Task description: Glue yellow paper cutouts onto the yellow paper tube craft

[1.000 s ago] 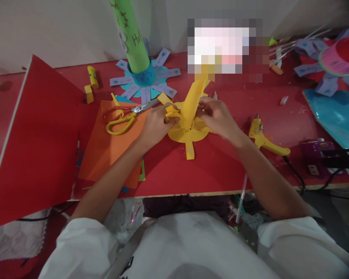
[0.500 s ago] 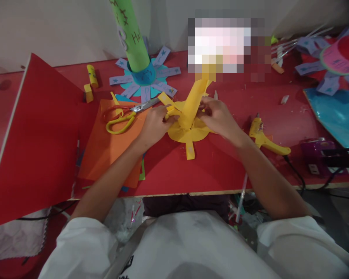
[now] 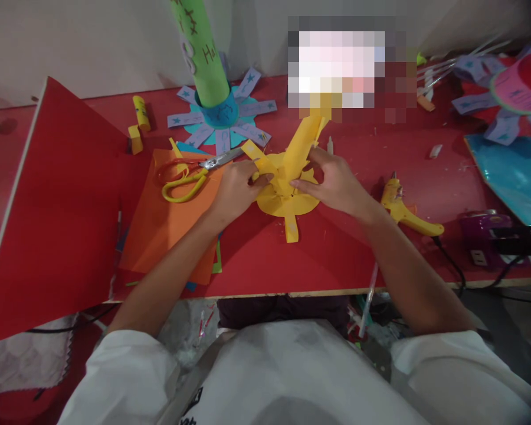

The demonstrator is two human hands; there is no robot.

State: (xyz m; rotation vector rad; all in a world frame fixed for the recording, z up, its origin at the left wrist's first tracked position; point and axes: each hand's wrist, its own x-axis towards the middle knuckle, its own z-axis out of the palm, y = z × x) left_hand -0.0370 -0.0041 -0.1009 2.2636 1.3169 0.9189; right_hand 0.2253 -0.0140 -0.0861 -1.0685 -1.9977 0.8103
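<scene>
A yellow paper tube (image 3: pixel 300 147) stands tilted on a round yellow paper base (image 3: pixel 287 203) with a paper strip (image 3: pixel 291 228) sticking out toward me. My left hand (image 3: pixel 235 190) is closed on yellow strips at the left foot of the tube. My right hand (image 3: pixel 334 182) presses on the right side of the base, fingers stretched toward the tube's foot. Both rest on the red table (image 3: pixel 327 260).
Yellow-handled scissors (image 3: pixel 190 177) lie on orange paper (image 3: pixel 168 224) to the left. A yellow glue gun (image 3: pixel 405 212) lies at the right. A green tube on a blue star-strip base (image 3: pixel 212 88) stands behind. A large red sheet (image 3: pixel 57 206) leans left.
My right hand's fingers have spread and moved down onto the base. The tube leans slightly more right. My left hand stays put.
</scene>
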